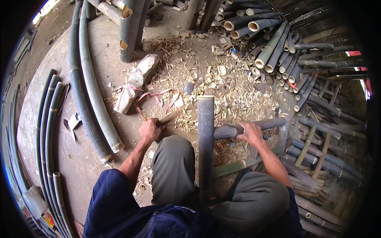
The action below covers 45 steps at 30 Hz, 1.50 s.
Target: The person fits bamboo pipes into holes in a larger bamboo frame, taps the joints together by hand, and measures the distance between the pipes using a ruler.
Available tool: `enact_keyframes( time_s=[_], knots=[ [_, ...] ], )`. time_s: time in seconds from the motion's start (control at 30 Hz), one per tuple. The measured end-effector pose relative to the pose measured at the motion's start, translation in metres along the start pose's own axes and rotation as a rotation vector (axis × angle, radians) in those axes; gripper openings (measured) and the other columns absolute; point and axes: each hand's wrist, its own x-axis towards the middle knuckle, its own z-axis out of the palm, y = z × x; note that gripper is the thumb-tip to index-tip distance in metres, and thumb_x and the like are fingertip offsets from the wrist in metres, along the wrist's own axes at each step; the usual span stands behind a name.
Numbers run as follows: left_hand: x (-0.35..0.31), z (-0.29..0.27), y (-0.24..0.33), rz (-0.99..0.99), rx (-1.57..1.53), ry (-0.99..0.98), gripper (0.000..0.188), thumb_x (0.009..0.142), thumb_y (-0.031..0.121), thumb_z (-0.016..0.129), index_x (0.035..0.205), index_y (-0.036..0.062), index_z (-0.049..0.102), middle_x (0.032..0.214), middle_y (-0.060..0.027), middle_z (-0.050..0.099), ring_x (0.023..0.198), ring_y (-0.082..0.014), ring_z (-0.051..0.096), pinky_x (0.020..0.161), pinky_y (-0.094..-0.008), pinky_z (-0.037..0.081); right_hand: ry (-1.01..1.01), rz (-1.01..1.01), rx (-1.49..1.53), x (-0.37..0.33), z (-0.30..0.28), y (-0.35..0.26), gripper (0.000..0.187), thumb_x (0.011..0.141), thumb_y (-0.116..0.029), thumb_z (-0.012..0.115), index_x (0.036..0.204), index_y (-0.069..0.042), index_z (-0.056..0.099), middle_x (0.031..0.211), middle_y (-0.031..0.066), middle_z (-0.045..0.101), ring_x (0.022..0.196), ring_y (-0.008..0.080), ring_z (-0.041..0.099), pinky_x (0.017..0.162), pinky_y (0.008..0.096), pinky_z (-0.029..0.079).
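My left hand point(150, 130) is closed in front of my left knee. It grips what looks like a knife, its broad brown blade point(171, 117) pointing right, above the shavings. An upright dark bamboo post point(205, 135) stands between my legs, and a bamboo crosspiece point(270, 123) meets its right side. Over that crosspiece my right hand point(251, 133) is wrapped. A thin, dark, pointed strip point(231, 126) juts left from near its fingers; its kind is unclear. Lower down, a green bamboo pole point(234, 166) runs behind the post toward the right.
Bamboo shavings point(238, 95) cover the floor ahead. Near my left hand lies a pale block point(135, 85) with pink ribbon round it. Long bamboo poles point(93, 87) lie at the left. Stacked bamboo point(274, 47) fills the far right, and bamboo pieces point(317, 158) lie close by.
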Motion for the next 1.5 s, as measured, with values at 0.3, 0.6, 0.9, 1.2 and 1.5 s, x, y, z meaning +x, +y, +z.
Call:
enact_keyframes(
  time_s=[0.3, 0.6, 0.9, 1.2, 1.5],
  knots=[
    [-0.027, -0.024, -0.041, -0.053, -0.145, 0.089, 0.046, 0.085, 0.035, 0.077, 0.117, 0.0053, 0.062, 0.105, -0.019, 0.072, 0.097, -0.0387, 0.07, 0.083, -0.0497, 0.054, -0.094, 0.055, 0.267, 0.036, 0.056, 0.021, 0.076, 0.071, -0.021, 0.089, 0.141, -0.015, 0.059, 0.123, 0.0233, 0.069, 0.111, 0.0345, 0.068, 0.098, 0.0408, 0.052],
    [-0.116, -0.11, -0.087, -0.247, -0.788, 0.134, 0.033, 0.098, 0.025, 0.063, 0.119, 0.0002, 0.068, 0.103, -0.0049, 0.068, 0.089, -0.0128, 0.059, 0.075, -0.0259, 0.049, -0.14, -0.014, 0.706, 0.062, 0.071, 0.054, 0.05, 0.076, -0.032, 0.087, 0.108, 0.003, 0.072, 0.087, 0.014, 0.073, 0.079, 0.0222, 0.067, 0.077, 0.0362, 0.052],
    [-0.154, -0.167, -0.064, -0.161, -0.286, 0.766, 0.039, 0.101, 0.026, 0.064, 0.128, -0.0018, 0.062, 0.113, -0.0091, 0.068, 0.095, -0.0179, 0.061, 0.083, -0.0305, 0.05, 0.087, 0.399, 1.567, 0.048, 0.088, 0.058, 0.023, 0.097, -0.027, 0.07, 0.099, -0.005, 0.064, 0.06, -0.0045, 0.048, 0.046, 0.0075, 0.046, 0.042, 0.026, 0.038],
    [0.009, -0.007, 0.132, 0.183, -0.323, 0.213, 0.047, 0.093, 0.011, 0.065, 0.137, -0.001, 0.057, 0.133, -0.0166, 0.061, 0.119, -0.0276, 0.056, 0.101, -0.0424, 0.045, 0.5, 0.532, 1.622, -0.005, 0.099, 0.097, 0.021, 0.103, -0.023, 0.062, 0.11, -0.008, 0.073, 0.062, -0.0107, 0.044, 0.051, 0.0015, 0.038, 0.044, 0.0201, 0.032],
    [0.067, 0.023, 0.142, 0.356, -0.028, 0.304, 0.065, 0.089, 0.035, 0.075, 0.139, -0.0015, 0.054, 0.137, -0.0265, 0.056, 0.126, -0.0393, 0.054, 0.107, -0.0484, 0.042, 0.935, 1.355, 1.566, -0.16, 0.197, 0.211, 0.034, 0.101, -0.036, 0.06, 0.11, -0.005, 0.071, 0.066, 0.0019, 0.058, 0.055, 0.0185, 0.058, 0.051, 0.0369, 0.045]
  ],
)
